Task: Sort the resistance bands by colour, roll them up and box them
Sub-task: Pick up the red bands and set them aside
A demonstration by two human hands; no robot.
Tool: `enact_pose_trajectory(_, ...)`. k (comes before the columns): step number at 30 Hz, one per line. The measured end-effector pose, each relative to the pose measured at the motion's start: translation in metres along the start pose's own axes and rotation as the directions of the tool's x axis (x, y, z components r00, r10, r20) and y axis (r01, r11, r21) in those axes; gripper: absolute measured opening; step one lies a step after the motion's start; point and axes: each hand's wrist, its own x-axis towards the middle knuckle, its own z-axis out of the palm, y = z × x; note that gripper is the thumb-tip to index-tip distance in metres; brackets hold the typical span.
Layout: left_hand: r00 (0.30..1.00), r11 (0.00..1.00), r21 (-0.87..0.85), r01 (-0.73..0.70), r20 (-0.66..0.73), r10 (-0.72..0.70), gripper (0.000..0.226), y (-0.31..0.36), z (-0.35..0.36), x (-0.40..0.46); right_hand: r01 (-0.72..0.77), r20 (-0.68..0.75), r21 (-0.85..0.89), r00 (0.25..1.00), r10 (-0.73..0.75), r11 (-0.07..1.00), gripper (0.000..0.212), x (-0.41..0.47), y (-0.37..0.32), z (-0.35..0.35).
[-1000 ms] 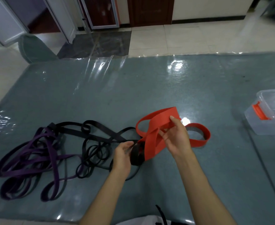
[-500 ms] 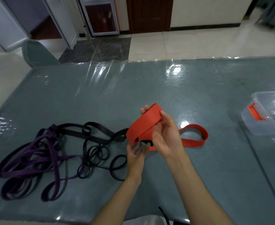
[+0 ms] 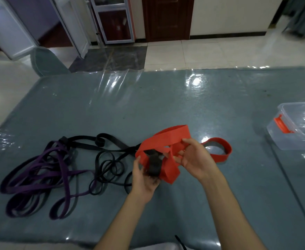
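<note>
A wide red band [image 3: 168, 138] is lifted just above the table in loose loops, and one loop [image 3: 225, 150] trails to the right on the surface. My right hand [image 3: 195, 157] pinches its strips from the right. My left hand [image 3: 142, 179] holds a black band's end [image 3: 153, 165] that passes through the red loops. The other black bands [image 3: 108, 165] lie tangled to the left, and beyond them a heap of purple bands [image 3: 39, 175]. A clear plastic box [image 3: 296, 139] with an orange latch stands at the right edge.
The table [image 3: 148, 105] has a grey-green cover under shiny plastic film. Its far edge meets a tiled floor with doors behind. A black strap end [image 3: 180, 242] shows at the near edge by my body.
The red band was bunched tight in my right hand half a second ago; now its loops are spread apart. My left hand has come up under them and holds the black band's end.
</note>
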Motion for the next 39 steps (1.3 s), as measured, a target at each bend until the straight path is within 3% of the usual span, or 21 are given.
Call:
enact_pose_trajectory(5, 1.0, 0.995, 0.1, -0.007, 0.029, 0.004, 0.06, 0.005, -0.007, 0.001, 0.006, -0.094, 0.137, 0.996, 0.007, 0.991, 0.012, -0.001, 0.011, -0.021)
enact_pose_trajectory(7, 0.997, 0.993, 0.121, 0.005, 0.072, -0.014, 0.048, 0.009, -0.005, -0.005, 0.051, -0.161, 0.186, 0.987, -0.02, 0.981, 0.016, -0.001, 0.012, -0.03)
enact_pose_trajectory(9, 1.0, 0.968, 0.25, 0.017, 0.016, -0.021, 0.027, 0.012, -0.012, -0.003, 0.081, -0.259, 0.207, 0.966, -0.025, 0.975, 0.022, 0.004, 0.013, -0.042)
enact_pose_trajectory(12, 0.994, 0.883, 0.462, -0.078, -0.037, 0.107, 0.015, 0.018, -0.033, 0.006, 0.088, -0.398, 0.076, 0.916, -0.051, 0.993, 0.034, 0.006, 0.015, -0.066)
enact_pose_trajectory(15, 0.982, 0.766, 0.616, -0.187, 0.099, 0.16, 0.024, 0.028, -0.045, 0.012, 0.014, -0.518, -0.149, 0.851, -0.09, 0.989, 0.034, 0.003, 0.022, -0.099)
enact_pose_trajectory(18, 0.963, 0.573, 0.778, -0.257, 0.252, 0.09, 0.039, 0.026, -0.041, 0.01, -0.095, -0.577, -0.28, 0.812, -0.088, 0.955, 0.028, -0.001, 0.035, -0.125)
enact_pose_trajectory(22, 0.929, 0.509, 0.781, -0.361, 0.349, 0.123, 0.052, 0.005, -0.026, 0.019, -0.005, -0.625, -0.272, 0.762, -0.172, 0.962, 0.029, -0.003, 0.036, -0.139)
enact_pose_trajectory(24, 0.902, 0.508, 0.753, -0.419, 0.41, 0.136, 0.046, -0.003, -0.015, 0.025, 0.091, -0.636, -0.256, 0.734, -0.238, 0.962, 0.035, -0.001, 0.028, -0.15)
enact_pose_trajectory(27, 0.863, 0.482, 0.731, -0.482, 0.493, 0.116, 0.024, -0.01, 0.005, 0.035, 0.201, -0.657, -0.181, 0.704, -0.27, 0.963, 0.032, 0.006, 0.011, -0.164)
enact_pose_trajectory(29, 0.83, 0.464, 0.713, -0.527, 0.548, 0.1, 0.022, -0.01, 0.021, 0.044, 0.269, -0.668, -0.018, 0.713, -0.212, 0.963, 0.028, 0.012, 0.001, -0.173)
enact_pose_trajectory(31, 0.785, 0.421, 0.69, -0.589, 0.613, 0.092, 0.038, -0.008, 0.038, 0.054, 0.352, -0.656, 0.228, 0.745, -0.123, 0.908, 0.023, 0.018, -0.01, -0.179)
enact_pose_trajectory(33, 0.76, 0.368, 0.691, -0.622, 0.646, 0.073, 0.061, -0.006, 0.052, 0.065, 0.446, -0.637, 0.396, 0.763, -0.109, 0.803, 0.038, 0.024, -0.02, -0.189)
enact_pose_trajectory(36, 0.748, 0.136, 0.739, -0.66, 0.663, 0.027, 0.069, -0.006, 0.06, 0.096, 0.464, -0.629, 0.441, 0.77, -0.105, 0.769, 0.035, 0.037, -0.028, -0.206)
enact_pose_trajectory(39, 0.816, -0.249, 0.778, -0.576, 0.567, -0.114, 0.074, -0.011, 0.057, 0.124, 0.28, -0.612, 0.275, 0.789, -0.057, 0.92, 0.023, 0.048, -0.029, -0.217)
